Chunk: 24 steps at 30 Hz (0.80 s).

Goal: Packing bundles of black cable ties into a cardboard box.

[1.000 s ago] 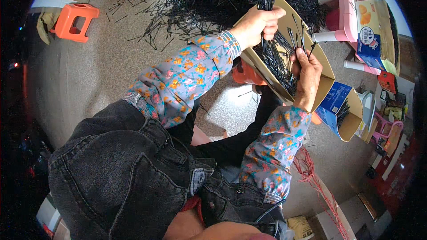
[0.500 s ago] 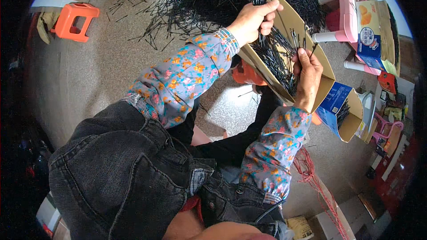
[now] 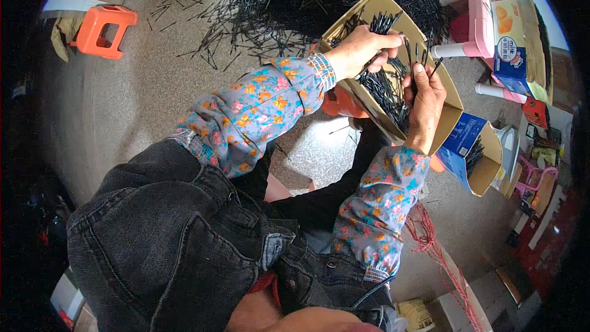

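Note:
In front of me an open, long cardboard box [image 3: 453, 101] slants across the view, partly filled with thin black rods [image 3: 386, 93] whose exact kind I cannot make out. My left hand [image 3: 362, 51] is closed over the box around a bundle of the same rods [image 3: 382, 23], their ends sticking up past the fingers. Inside the right part of the box, my right hand [image 3: 426, 101] pinches a few rods [image 3: 416, 55] upright between thumb and fingers. The two hands are close together but apart.
A large heap of black rods [image 3: 295, 0] covers the floor beyond the box, with loose ones strewn leftward. An orange stool [image 3: 106, 31] stands far left. At right are a pink-and-white stool [image 3: 476, 21], a blue carton [image 3: 458, 147] holding rods, and red string [image 3: 424, 233].
My left hand has moved right and slightly nearer to me, towards my right hand, uncovering rods in the far end of the box. My right hand has hardly moved.

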Tool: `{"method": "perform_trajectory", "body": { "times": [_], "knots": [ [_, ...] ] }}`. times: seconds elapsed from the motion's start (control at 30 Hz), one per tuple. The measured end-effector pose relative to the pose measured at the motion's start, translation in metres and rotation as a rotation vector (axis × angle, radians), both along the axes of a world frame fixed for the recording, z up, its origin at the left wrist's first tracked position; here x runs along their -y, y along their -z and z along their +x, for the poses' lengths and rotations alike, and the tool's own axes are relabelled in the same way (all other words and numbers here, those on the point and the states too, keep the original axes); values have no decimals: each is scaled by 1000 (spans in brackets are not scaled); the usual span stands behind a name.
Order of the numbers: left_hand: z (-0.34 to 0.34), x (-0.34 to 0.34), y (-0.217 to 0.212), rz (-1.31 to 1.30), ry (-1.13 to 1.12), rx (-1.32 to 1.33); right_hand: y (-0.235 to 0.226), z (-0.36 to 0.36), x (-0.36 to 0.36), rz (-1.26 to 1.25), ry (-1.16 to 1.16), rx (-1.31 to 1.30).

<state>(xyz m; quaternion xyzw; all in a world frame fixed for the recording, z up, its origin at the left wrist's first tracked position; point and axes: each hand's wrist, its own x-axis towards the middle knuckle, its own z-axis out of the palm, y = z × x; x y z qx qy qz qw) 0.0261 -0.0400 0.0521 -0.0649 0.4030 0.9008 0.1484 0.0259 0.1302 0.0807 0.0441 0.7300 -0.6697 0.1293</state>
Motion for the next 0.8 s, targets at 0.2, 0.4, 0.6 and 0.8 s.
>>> {"method": "perform_trajectory", "body": {
  "times": [0.2, 0.4, 0.6, 0.8],
  "knots": [
    [-1, 2, 0, 104, 18, -6, -1, -1, 7, -58, 80, 9],
    [-5, -1, 6, 14, -27, -78, 1, -2, 5, -124, 82, 40],
    [-12, 0, 5, -110, -157, -24, 3, -2, 2, -218, 103, 83],
    [-25, 3, 26, -831, -448, -320, 3, -2, 6, -294, 104, 126]
  ]
}}
